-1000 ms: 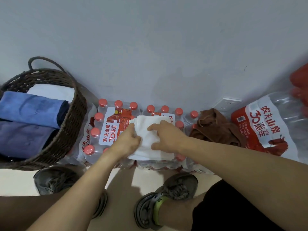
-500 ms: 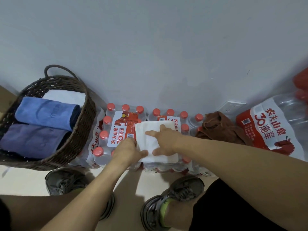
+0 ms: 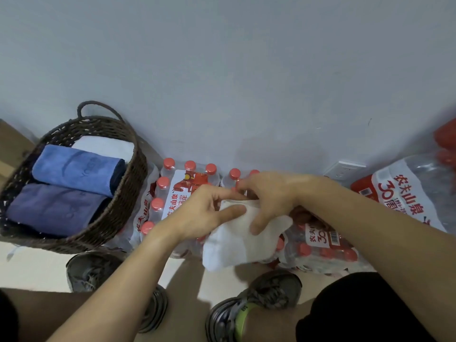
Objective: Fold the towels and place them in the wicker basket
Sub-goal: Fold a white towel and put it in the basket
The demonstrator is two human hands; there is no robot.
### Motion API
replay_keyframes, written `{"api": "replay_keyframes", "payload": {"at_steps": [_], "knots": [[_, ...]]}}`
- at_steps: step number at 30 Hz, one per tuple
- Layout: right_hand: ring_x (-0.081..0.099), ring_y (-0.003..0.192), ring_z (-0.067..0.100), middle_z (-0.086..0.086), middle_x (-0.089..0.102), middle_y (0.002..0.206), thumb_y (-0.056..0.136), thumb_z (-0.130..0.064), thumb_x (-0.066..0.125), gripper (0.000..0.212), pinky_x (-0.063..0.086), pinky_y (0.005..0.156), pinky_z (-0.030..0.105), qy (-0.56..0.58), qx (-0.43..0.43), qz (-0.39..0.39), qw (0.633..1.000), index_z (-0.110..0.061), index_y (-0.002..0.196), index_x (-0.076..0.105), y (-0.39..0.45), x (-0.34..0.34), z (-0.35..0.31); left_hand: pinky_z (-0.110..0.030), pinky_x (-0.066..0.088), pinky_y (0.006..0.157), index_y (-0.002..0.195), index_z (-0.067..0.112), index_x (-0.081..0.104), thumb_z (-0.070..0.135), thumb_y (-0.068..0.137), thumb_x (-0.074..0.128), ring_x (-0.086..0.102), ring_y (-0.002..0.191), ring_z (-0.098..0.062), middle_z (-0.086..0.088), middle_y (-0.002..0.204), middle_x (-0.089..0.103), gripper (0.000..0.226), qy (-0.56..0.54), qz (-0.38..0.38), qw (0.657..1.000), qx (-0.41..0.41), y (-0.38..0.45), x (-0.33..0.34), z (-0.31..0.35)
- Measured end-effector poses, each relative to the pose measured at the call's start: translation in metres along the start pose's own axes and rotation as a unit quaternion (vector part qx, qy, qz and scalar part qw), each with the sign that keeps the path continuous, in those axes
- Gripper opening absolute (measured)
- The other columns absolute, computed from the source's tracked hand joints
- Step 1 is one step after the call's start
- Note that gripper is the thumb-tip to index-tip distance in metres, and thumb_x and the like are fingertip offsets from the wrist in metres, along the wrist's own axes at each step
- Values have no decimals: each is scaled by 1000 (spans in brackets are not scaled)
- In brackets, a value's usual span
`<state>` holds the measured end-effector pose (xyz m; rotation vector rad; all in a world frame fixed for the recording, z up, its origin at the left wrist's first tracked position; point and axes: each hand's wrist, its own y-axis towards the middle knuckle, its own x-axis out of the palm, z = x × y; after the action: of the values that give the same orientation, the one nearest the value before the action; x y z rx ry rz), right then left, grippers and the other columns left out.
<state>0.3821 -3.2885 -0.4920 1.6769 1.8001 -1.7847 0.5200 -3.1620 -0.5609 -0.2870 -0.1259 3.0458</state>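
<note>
Folded white towel [image 3: 241,240] pinched at top edge by left hand [image 3: 207,215] and right hand [image 3: 269,201], hanging over water bottle packs [image 3: 182,193]; long axis slanting down-left
Wicker basket [image 3: 128,193] off to left, beside left hand, nearer than right; blue towels [image 3: 74,183] already inside

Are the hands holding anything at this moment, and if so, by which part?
Yes: both hands grip the folded white towel at its far end. The left hand pinches the far-left corner; the right hand clamps the far edge, thumb on top.
</note>
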Motion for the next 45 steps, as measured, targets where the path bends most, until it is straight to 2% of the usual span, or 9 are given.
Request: {"api": "replay_keyframes", "payload": {"at_steps": [9,14,17,23,26,32,36,40,45], "knots": [[70,104,22,0,71,117,87,-34,73,37,58,90,40,286,131,-219,923,-26,121,62,-15,24,70,-15,48,75,99,28,74,25,98,56,68,92,-4,12,97,74,18,-46,88,994,-48,18,31,-40],[71,100,24,8,71,113,95,-19,63,28,60,83,42,454,161,4,876,-12,122,63,-7,59,96,-9,41,87,118,18,64,15,95,59,57,102,-5,6,111,60,24,131,197,972,-3,19,46,-70],[68,101,24,10,67,120,97,-18,60,32,58,88,43,398,194,136,886,-7,127,62,5,82,104,-6,36,91,121,15,60,19,89,62,49,107,-5,5,117,53,32,198,245,949,24,14,49,-76],[59,103,25,10,61,121,95,-27,62,27,48,89,32,227,294,235,898,-10,116,60,17,97,102,-43,47,83,85,9,69,12,72,66,57,102,-24,-2,98,64,13,293,145,935,134,2,66,-73],[57,103,22,5,57,115,90,-23,65,25,49,88,32,112,218,344,907,-13,112,61,15,94,87,-42,46,93,90,8,71,15,69,71,56,116,-26,-3,107,66,23,324,131,925,150,-8,66,-79],[56,95,4,-15,60,106,76,-40,80,40,43,77,16,159,41,40,986,-28,112,68,4,98,60,-39,45,87,105,13,63,21,65,73,54,114,-17,3,114,59,42,312,52,934,168,-19,60,-87],[53,98,4,-16,55,110,62,-51,87,67,40,76,12,120,70,72,988,-28,121,63,-5,110,69,-37,44,88,122,22,53,37,68,72,46,124,-9,11,128,50,58,342,29,932,120,-24,62,-99],[51,103,9,-12,54,119,45,-68,83,94,50,88,30,26,102,97,990,-33,128,56,-8,120,68,-29,40,87,129,24,49,48,73,72,43,126,-12,10,132,45,64,387,26,915,107,-20,70,-107],[48,102,14,-9,48,113,53,-60,82,80,51,82,36,-48,96,149,983,-33,119,47,-10,146,73,-30,37,79,113,19,58,26,83,68,51,107,-19,5,115,54,32,367,90,916,131,-11,76,-106]]}}
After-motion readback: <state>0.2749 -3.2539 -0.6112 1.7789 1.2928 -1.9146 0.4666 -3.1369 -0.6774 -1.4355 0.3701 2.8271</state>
